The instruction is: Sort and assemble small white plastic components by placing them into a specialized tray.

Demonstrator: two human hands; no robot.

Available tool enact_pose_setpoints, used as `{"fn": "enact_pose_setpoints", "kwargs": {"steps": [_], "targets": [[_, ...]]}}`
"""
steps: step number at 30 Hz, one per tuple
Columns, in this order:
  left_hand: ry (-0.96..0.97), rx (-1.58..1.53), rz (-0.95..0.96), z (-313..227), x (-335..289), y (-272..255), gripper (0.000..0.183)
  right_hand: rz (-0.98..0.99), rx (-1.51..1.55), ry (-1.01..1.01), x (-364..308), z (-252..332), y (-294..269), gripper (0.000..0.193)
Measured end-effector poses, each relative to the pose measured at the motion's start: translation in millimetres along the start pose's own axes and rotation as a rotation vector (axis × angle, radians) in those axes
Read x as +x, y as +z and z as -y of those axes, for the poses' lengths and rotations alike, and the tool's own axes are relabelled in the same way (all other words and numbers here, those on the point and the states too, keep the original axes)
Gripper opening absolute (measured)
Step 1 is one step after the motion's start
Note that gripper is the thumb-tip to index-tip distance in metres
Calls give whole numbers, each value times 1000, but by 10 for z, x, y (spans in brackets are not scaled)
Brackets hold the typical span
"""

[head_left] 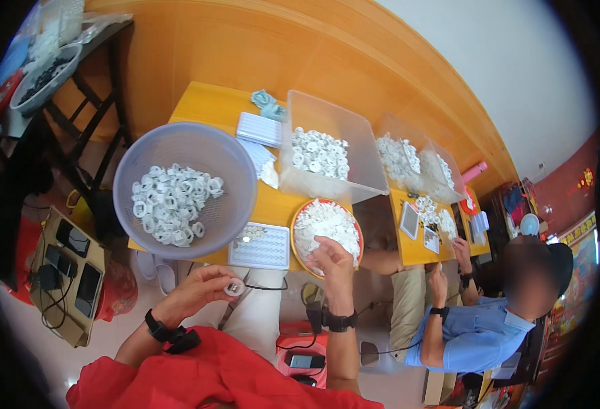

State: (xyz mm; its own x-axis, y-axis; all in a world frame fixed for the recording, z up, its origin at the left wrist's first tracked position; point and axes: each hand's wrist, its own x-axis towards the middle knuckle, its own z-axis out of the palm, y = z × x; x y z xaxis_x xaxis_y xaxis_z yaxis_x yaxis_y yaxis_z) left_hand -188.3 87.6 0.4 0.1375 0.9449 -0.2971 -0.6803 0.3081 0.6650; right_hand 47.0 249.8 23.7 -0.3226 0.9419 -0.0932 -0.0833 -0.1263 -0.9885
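My left hand (208, 286) is closed on a small round white plastic part (233, 287), held by its edge in front of the table. Just off the table's front edge, my right hand (334, 262) has its thumb and fingers drawn together in a pinch; whatever they may hold is too small to make out. Behind those fingers stands a round orange-rimmed bowl (360, 249) heaped with small white pieces (324, 221). A white tray with rows of round pockets (262, 255) lies between my hands, some small metallic-looking pieces in its far left part.
At left on the yellow table (201, 102) stands a grey basket (240, 170) of white ring-shaped parts. A clear bin (361, 146) of white parts sits farther back, beside stacked trays (259, 129). At right a co-worker in a blue shirt (477, 337) works at another table.
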Motion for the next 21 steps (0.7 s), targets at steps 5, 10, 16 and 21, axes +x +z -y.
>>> {"fn": "enact_pose_setpoints", "kwargs": {"steps": [5,10,16,21], "targets": [[86,21,-76,-128,44,180,19,122,37,80,-237,306,641,14],[153,8,-49,-158,30,198,19,227,-54,-144,-441,255,928,11],[188,13,-37,-144,3,167,19,244,-279,-278,-573,111,1062,12],[163,25,-55,-148,-15,194,20,235,-295,-276,-629,93,1035,11]]}}
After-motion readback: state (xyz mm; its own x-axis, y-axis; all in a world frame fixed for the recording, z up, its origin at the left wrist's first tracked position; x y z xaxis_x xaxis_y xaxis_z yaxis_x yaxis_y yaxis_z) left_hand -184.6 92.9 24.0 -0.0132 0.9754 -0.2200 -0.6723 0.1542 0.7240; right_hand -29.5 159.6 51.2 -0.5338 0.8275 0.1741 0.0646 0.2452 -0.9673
